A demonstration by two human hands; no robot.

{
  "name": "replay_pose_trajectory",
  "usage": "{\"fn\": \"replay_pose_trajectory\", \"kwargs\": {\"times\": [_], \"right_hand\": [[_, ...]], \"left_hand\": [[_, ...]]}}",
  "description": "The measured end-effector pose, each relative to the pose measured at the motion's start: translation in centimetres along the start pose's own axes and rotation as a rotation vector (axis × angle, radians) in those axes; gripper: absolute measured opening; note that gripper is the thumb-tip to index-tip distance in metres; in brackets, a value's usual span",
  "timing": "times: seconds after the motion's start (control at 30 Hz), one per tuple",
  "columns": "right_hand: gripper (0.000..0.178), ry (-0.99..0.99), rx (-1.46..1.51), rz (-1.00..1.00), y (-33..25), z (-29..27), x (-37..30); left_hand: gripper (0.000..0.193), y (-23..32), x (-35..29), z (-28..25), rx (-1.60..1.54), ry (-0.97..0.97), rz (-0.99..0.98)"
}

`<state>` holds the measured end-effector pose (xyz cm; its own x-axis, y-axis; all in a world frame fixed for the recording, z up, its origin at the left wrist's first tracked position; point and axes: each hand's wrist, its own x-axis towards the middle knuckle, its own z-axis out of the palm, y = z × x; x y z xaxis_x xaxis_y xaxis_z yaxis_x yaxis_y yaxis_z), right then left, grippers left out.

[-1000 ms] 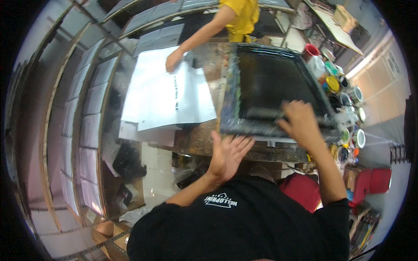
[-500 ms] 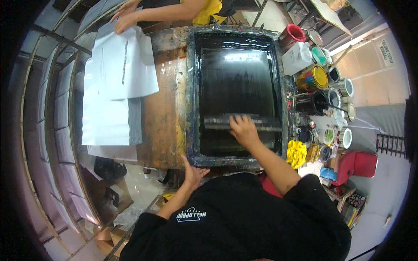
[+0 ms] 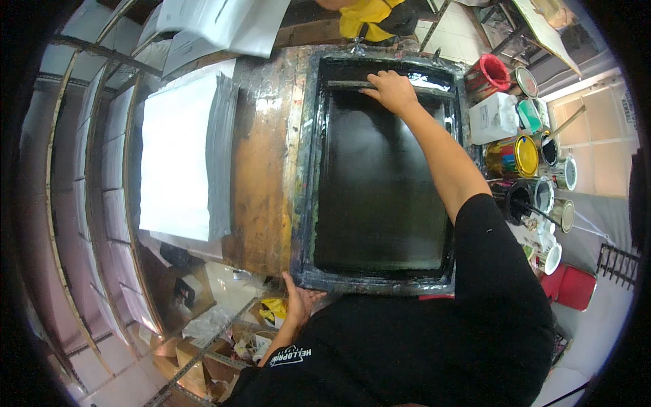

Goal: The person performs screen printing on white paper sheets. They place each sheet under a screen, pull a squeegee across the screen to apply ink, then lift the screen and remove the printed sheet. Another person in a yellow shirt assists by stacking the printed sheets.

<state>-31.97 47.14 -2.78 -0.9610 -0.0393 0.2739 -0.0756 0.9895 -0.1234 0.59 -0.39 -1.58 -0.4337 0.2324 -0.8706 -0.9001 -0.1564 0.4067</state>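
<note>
Leftward, stained wooden surface (image 3: 263, 156) parts a white paper stack (image 3: 180, 159) from the screen-printing frame (image 3: 308, 203). The left hand (image 3: 300, 305), fingers extended, is at its near-left corner. Inside lies glossy dark mesh (image 3: 380, 197); a squeegee (image 3: 346, 85) at the far end is partly hidden by the right hand (image 3: 395, 92) gripping it. A black sleeve (image 3: 498, 237) overlaps the right rim; paint cans (image 3: 525, 156) crowd alongside.

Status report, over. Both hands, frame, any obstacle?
Right hand gripping squeegee, far end of frame. Left hand at near-left corner. Cans stand outside frame, right.
</note>
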Motion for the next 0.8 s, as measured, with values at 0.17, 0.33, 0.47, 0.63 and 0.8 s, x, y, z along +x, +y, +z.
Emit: {"fn": "replay_pose_trajectory", "kwargs": {"times": [0.17,0.33,0.47,0.63,0.8], "right_hand": [[0.039,-0.062,0.018,0.050,-7.0,-2.6,-9.1],[0.040,-0.239,0.077,0.091,-17.9,-11.1,-22.4],[0.043,-0.352,0.158,0.097,-24.2,-22.1,-27.2],[0.029,0.177,-0.075,-0.012,-26.4,-31.9,-23.8],[0.032,0.481,-0.147,-0.049,-24.0,-34.7,-18.1]], "left_hand": [[0.119,0.7,-1.2,-0.2,0.074,-0.133,0.100],[0.116,2.1,-3.8,0.7,0.060,-0.275,0.205],[0.115,4.6,-6.4,0.6,0.042,-0.487,0.289],[0.110,12.2,-10.9,4.3,0.024,-1.099,0.658],[0.098,10.8,-7.6,9.4,0.854,-0.538,1.096]]}}
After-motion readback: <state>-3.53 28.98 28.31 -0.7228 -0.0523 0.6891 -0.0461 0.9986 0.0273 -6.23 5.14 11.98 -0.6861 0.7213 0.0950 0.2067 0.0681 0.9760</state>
